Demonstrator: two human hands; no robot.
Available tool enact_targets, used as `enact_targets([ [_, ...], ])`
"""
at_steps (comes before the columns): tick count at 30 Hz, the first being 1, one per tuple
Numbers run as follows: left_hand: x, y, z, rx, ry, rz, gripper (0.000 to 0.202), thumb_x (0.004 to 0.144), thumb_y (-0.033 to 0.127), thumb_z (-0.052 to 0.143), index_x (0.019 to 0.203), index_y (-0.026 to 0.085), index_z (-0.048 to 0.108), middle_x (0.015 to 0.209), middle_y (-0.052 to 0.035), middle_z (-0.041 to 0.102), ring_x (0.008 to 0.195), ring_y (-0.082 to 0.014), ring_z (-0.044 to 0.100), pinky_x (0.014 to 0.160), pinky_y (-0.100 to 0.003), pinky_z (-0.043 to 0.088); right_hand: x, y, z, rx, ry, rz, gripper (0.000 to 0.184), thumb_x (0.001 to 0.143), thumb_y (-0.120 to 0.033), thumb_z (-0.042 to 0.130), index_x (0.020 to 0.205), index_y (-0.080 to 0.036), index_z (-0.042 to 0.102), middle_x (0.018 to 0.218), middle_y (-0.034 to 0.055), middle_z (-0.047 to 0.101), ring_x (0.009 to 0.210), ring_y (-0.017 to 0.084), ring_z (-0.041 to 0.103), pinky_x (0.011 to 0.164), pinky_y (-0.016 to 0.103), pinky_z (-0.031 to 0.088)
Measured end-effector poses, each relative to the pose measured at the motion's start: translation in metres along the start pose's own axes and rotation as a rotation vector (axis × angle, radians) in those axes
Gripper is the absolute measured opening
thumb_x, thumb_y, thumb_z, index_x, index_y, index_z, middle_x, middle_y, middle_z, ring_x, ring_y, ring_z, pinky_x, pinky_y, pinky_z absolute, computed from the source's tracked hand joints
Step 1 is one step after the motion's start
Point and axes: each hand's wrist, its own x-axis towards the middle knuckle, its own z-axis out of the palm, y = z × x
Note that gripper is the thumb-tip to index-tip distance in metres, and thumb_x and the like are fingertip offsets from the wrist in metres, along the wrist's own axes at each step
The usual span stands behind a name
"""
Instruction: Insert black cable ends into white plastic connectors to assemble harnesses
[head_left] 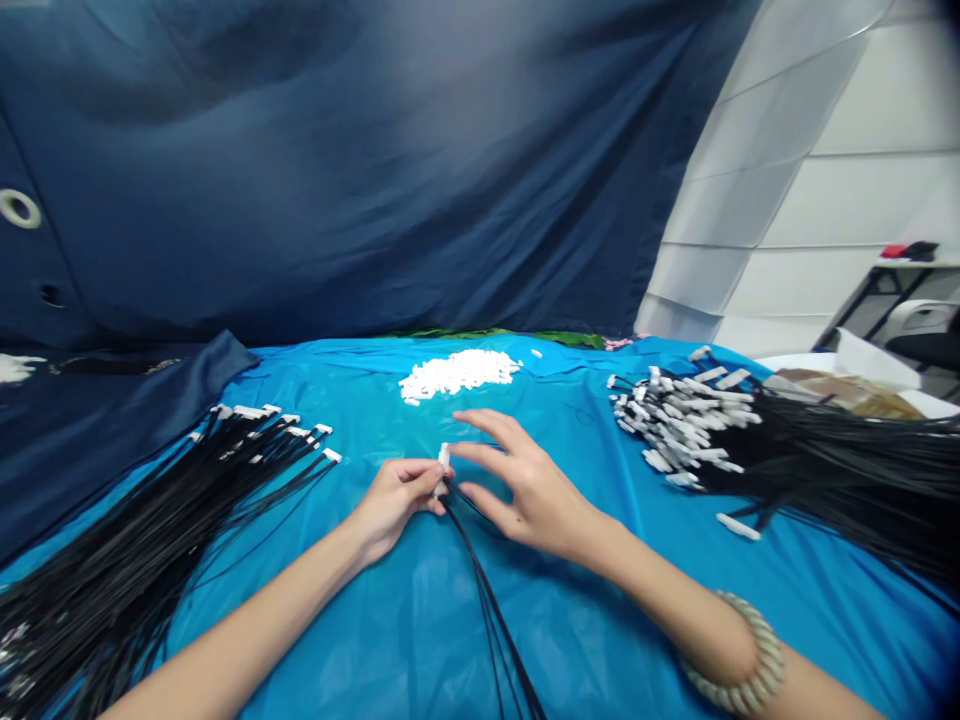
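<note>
While my left hand (394, 497) pinches a white connector (444, 458) between thumb and fingertips, a few black wires (480, 590) run from it and hang down toward me across the blue plastic sheet (337, 640). My right hand (536, 490) is not clenched: its fingers (495, 445) are spread and curved, with the tips right beside the connector, though I cannot tell whether they touch it. A beaded bangle (739, 655) sits on my right wrist.

To my left lies a long bundle of black cables (112, 570), their white ends pointing away from me. To my right is a bigger bundle (832, 480), with its white-tipped ends (682, 420) fanned toward the middle. Ahead of my hands sits a heap of small white pieces (457, 372), straight on the sheet. Beyond the right bundle, a white round container (795, 362) seems to hold brown paper (847, 392) and a white card (874, 358), but it is partly hidden.
</note>
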Motion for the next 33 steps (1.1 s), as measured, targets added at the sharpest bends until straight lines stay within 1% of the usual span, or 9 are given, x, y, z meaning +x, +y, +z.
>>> enact_targets([
  [4, 0.002, -0.001, -0.003, -0.050, 0.051, 0.015, 0.016, 0.058, 0.025, 0.068, 0.066, 0.011, 0.066, 0.061, -0.0038, 0.058, 0.054, -0.0102, 0.050, 0.047, -0.020, 0.041, -0.001, -0.002, -0.002, -0.128, -0.146, -0.213, 0.020, 0.073, -0.013, 0.051, 0.086, -0.025, 0.061, 0.129, -0.0008, 0.035, 0.124, 0.025, 0.016, 0.098, 0.049, 0.018],
  [8, 0.003, -0.002, -0.003, -0.049, 0.064, -0.008, 0.017, 0.059, 0.023, 0.068, 0.070, 0.010, 0.067, 0.060, -0.0041, 0.057, 0.055, -0.0099, 0.050, 0.048, -0.020, 0.041, 0.000, 0.004, 0.000, 0.087, -0.062, -0.180, 0.016, 0.078, -0.012, 0.049, 0.079, -0.021, 0.062, 0.108, 0.0009, 0.056, 0.115, 0.020, 0.036, 0.100, 0.045, 0.021],
  [11, 0.003, -0.001, -0.003, -0.041, 0.078, -0.013, 0.018, 0.061, 0.025, 0.067, 0.071, 0.010, 0.066, 0.062, -0.0045, 0.057, 0.056, -0.0096, 0.050, 0.048, -0.020, 0.041, 0.004, 0.008, -0.008, 0.509, 0.207, 0.104, 0.013, 0.079, -0.017, 0.050, 0.083, -0.020, 0.062, 0.084, 0.0019, 0.064, 0.091, 0.016, 0.055, 0.089, 0.039, 0.039],
  [14, 0.004, -0.001, -0.003, -0.027, 0.084, -0.024, 0.020, 0.061, 0.026, 0.067, 0.070, 0.009, 0.066, 0.062, -0.0045, 0.056, 0.056, -0.0097, 0.050, 0.049, -0.020, 0.041, 0.008, 0.012, -0.023, 0.840, 0.582, 0.393, 0.012, 0.078, -0.024, 0.051, 0.080, -0.020, 0.063, 0.070, 0.0005, 0.059, 0.070, 0.013, 0.057, 0.069, 0.032, 0.048],
  [17, 0.004, -0.001, -0.003, -0.023, 0.096, -0.032, 0.021, 0.060, 0.026, 0.067, 0.071, 0.009, 0.066, 0.062, -0.0047, 0.056, 0.057, -0.0100, 0.050, 0.049, -0.020, 0.041, 0.010, 0.019, -0.039, 0.893, 0.864, 0.482, 0.014, 0.075, -0.028, 0.055, 0.082, -0.019, 0.063, 0.067, -0.0009, 0.052, 0.056, 0.008, 0.049, 0.049, 0.022, 0.044],
  [20, 0.005, -0.001, -0.002, -0.018, 0.106, -0.030, 0.021, 0.060, 0.026, 0.067, 0.071, 0.009, 0.066, 0.063, -0.0050, 0.056, 0.058, -0.0100, 0.050, 0.048, -0.019, 0.041, 0.008, 0.023, -0.046, 0.699, 0.989, 0.502, 0.016, 0.073, -0.029, 0.057, 0.084, -0.020, 0.064, 0.072, -0.0001, 0.050, 0.051, 0.005, 0.042, 0.038, 0.017, 0.030],
  [22, 0.004, -0.002, -0.002, -0.012, 0.111, -0.022, 0.021, 0.060, 0.027, 0.067, 0.071, 0.009, 0.066, 0.064, -0.0052, 0.056, 0.058, -0.0099, 0.050, 0.048, -0.019, 0.042, 0.006, 0.021, -0.042, 0.498, 0.910, 0.489, 0.015, 0.073, -0.028, 0.057, 0.083, -0.021, 0.065, 0.075, 0.0008, 0.051, 0.055, 0.007, 0.043, 0.038, 0.018, 0.029],
  [27, 0.002, -0.005, -0.002, 0.035, 0.115, 0.040, 0.023, 0.060, 0.029, 0.067, 0.071, 0.009, 0.067, 0.065, -0.0058, 0.058, 0.058, -0.0113, 0.051, 0.049, -0.021, 0.044, 0.005, -0.003, -0.014, 0.256, 0.457, 0.394, 0.012, 0.074, -0.021, 0.056, 0.079, -0.019, 0.066, 0.068, 0.0009, 0.058, 0.059, 0.010, 0.050, 0.048, 0.021, 0.037],
  [33, 0.000, -0.002, 0.003, 0.134, 0.106, 0.088, 0.024, 0.060, 0.031, 0.066, 0.073, 0.011, 0.068, 0.067, -0.0062, 0.061, 0.052, -0.0121, 0.053, 0.047, -0.024, 0.044, 0.002, -0.012, 0.011, 0.187, 0.279, 0.384, 0.013, 0.075, -0.015, 0.053, 0.070, -0.017, 0.065, 0.063, 0.0002, 0.062, 0.055, 0.009, 0.053, 0.052, 0.020, 0.037],
])
